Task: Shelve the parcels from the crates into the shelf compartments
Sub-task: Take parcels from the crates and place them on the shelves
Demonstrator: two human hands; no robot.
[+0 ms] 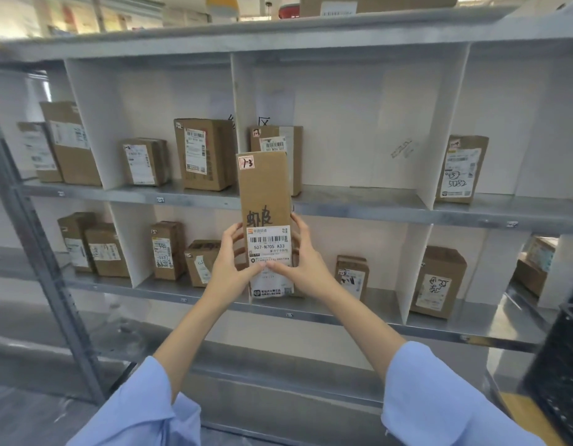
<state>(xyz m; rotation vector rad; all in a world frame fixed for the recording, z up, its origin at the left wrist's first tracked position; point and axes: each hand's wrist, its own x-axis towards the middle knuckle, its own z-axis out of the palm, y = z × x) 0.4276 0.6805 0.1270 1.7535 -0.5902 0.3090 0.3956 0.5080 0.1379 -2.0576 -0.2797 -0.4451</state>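
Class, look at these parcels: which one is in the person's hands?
The tall narrow parcel tagged 13, gripped near its lower end by the left hand and right hand; the others stand untouched in compartments.

Both hands [234, 255] [306, 257] hold tall parcel [264, 191] upright before shelf [359, 204].

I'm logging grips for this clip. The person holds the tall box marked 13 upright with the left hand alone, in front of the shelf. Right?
No. The head view shows the left hand and the right hand both gripping the tall box, one on each side of its lower part. It is upright, marked 13, in front of the shelf.
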